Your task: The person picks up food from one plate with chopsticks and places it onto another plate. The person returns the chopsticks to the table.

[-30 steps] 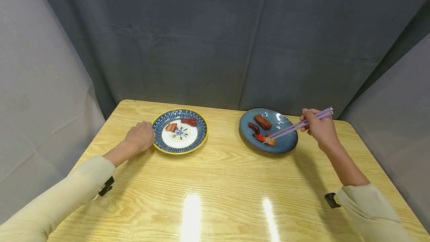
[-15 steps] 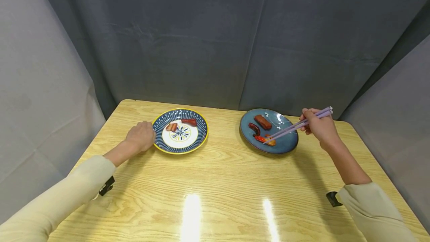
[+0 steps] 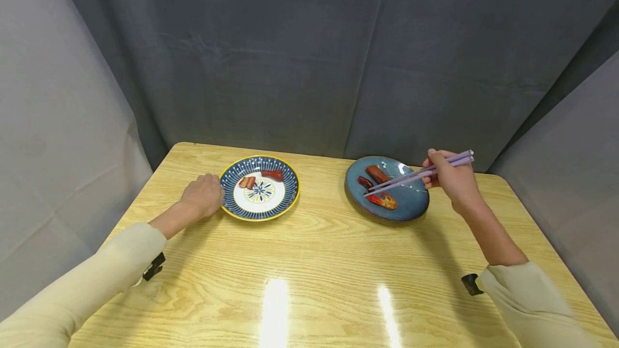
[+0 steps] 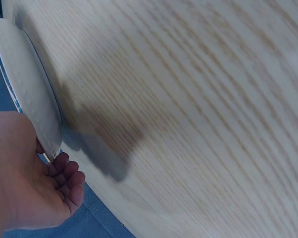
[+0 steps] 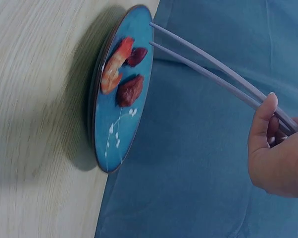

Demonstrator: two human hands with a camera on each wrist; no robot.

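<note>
My left hand [image 3: 202, 196] pinches the left rim of a blue-and-white patterned plate [image 3: 258, 216], its fingers curled at the edge in the left wrist view. On that plate lie a striped meat slice [image 3: 247, 182] and a dark red piece [image 3: 272, 175]. My right hand [image 3: 453, 179] holds lilac chopsticks [image 3: 416, 178] over a blue plate [image 3: 411, 204]. Their tips stand apart with no food between them. Under them are a shrimp [image 5: 114, 69], a brown block of meat [image 3: 374, 172], partly covered by the chopsticks, and a small dark red piece [image 5: 136, 56].
Both plates stand toward the back of a light wooden table [image 3: 309, 262]. A dark grey curtain [image 3: 271, 69] hangs behind it, and pale cloths hang at both sides. Straps with black pieces are at both sleeves.
My right hand has shifted a little left and up. The chopstick tips have moved from the shrimp toward the small dark red piece. The left hand and its plate stay put.
</note>
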